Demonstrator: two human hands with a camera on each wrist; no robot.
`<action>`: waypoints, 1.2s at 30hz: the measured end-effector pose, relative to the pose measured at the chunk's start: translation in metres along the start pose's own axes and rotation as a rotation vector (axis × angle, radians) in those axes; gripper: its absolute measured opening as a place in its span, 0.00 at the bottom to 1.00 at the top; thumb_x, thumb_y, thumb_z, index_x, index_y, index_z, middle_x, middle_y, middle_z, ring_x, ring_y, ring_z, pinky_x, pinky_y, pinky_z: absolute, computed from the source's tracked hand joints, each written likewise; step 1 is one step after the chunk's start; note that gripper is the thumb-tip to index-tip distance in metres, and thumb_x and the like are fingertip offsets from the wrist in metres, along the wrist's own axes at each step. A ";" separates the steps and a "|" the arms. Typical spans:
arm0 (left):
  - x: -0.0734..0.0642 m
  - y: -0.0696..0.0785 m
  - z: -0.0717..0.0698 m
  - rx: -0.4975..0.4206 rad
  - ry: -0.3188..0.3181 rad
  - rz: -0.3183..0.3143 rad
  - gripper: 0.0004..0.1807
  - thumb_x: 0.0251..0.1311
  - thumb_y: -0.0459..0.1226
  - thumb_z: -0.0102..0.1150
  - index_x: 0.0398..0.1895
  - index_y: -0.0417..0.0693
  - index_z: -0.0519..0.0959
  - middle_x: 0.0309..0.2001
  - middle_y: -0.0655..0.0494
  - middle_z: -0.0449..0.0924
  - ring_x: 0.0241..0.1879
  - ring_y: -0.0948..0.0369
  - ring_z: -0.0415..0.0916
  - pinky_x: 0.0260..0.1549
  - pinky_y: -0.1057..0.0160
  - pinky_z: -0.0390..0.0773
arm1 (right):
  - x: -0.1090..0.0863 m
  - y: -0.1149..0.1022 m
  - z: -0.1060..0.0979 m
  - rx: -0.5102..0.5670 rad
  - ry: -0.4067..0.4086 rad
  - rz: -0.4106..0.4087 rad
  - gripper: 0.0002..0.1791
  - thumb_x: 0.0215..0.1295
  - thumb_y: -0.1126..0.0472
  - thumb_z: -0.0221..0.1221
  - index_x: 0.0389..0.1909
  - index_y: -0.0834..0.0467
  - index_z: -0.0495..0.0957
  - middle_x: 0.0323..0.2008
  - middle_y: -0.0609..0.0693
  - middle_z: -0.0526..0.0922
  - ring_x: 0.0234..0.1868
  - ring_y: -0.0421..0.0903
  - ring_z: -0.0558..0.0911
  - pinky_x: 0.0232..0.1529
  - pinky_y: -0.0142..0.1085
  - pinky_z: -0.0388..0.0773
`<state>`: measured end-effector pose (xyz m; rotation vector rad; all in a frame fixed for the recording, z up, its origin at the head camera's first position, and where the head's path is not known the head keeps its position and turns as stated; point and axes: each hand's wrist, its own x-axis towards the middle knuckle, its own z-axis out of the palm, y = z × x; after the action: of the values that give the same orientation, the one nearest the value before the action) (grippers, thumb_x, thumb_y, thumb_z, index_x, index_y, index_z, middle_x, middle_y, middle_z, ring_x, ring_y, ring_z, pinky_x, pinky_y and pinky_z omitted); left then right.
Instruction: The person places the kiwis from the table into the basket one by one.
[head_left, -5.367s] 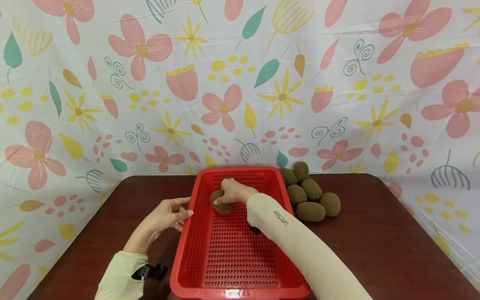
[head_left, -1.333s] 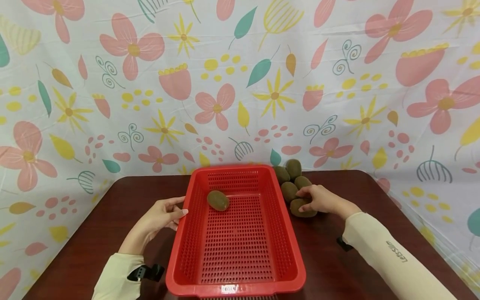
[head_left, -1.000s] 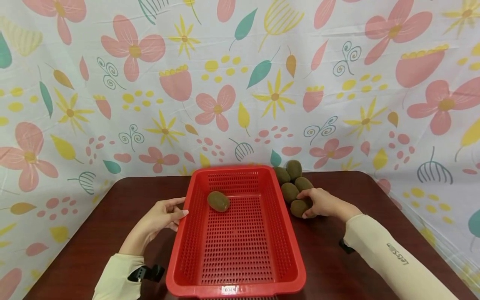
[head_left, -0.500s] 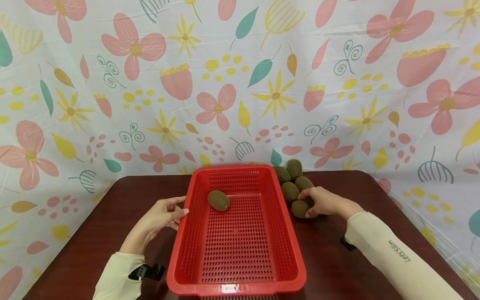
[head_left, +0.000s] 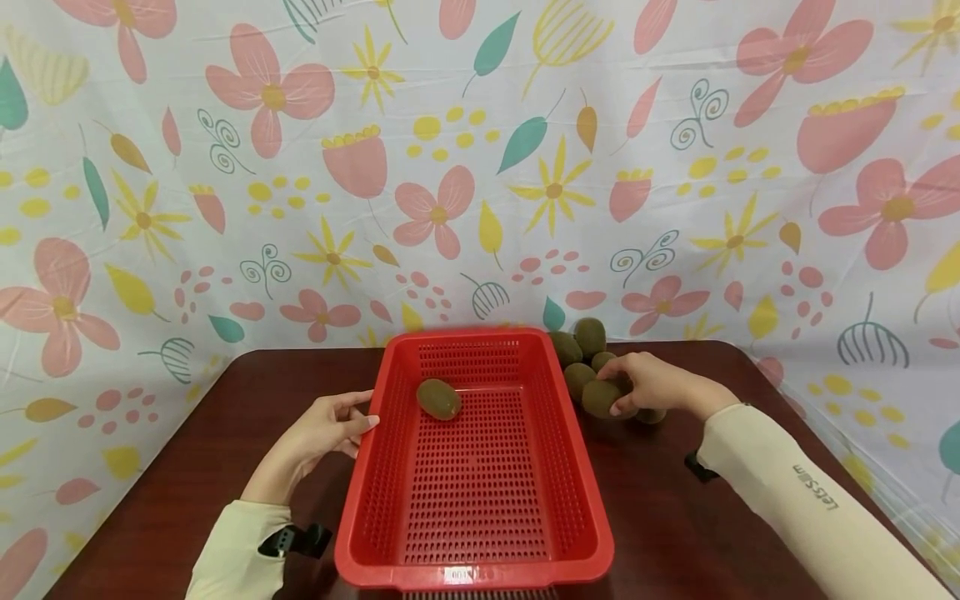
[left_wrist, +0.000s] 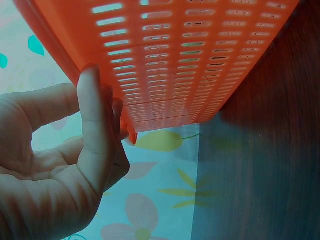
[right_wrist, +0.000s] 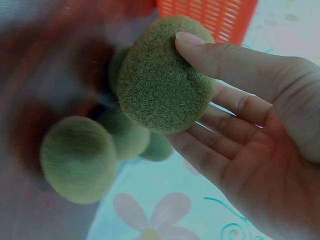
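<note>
My right hand (head_left: 660, 385) pinches a brown, fuzzy kiwi (right_wrist: 162, 80) between thumb and fingertips, raised a little over the front of the kiwi pile in the head view. Several other kiwis (head_left: 590, 336) lie together on the table just right of the basket; one (right_wrist: 77, 160) shows below the held kiwi in the right wrist view. A single kiwi (head_left: 438, 399) lies inside the red plastic basket (head_left: 360, 508), toward its far left. My left hand (head_left: 321, 435) holds the basket's left rim, thumb against it and fingers bent at its outer side (left_wrist: 107, 135).
The basket stands on a dark reddish-brown table (head_left: 255, 400), its near end close to the bottom of the head view. A white cloth (head_left: 480, 167) printed with flowers and leaves hangs behind the table.
Earlier, my right hand was in the basket at the single kiwi, then went to the pile. Now it has raised a kiwi slightly, and another shows behind it. The left hand stays at the rim.
</note>
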<state>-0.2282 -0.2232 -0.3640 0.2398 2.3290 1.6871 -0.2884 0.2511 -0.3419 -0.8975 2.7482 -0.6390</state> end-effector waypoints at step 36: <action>0.002 0.001 0.000 -0.006 -0.002 -0.018 0.32 0.65 0.32 0.57 0.70 0.32 0.59 0.33 0.44 0.78 0.28 0.53 0.82 0.30 0.53 0.84 | 0.052 -0.084 -0.042 -0.048 0.126 -0.110 0.23 0.55 0.58 0.70 0.50 0.64 0.81 0.42 0.53 0.85 0.43 0.50 0.83 0.45 0.47 0.79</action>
<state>-0.2298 -0.2224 -0.3638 0.2191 2.3173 1.6847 -0.2986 0.1739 -0.2687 -1.0603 2.8518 -0.6727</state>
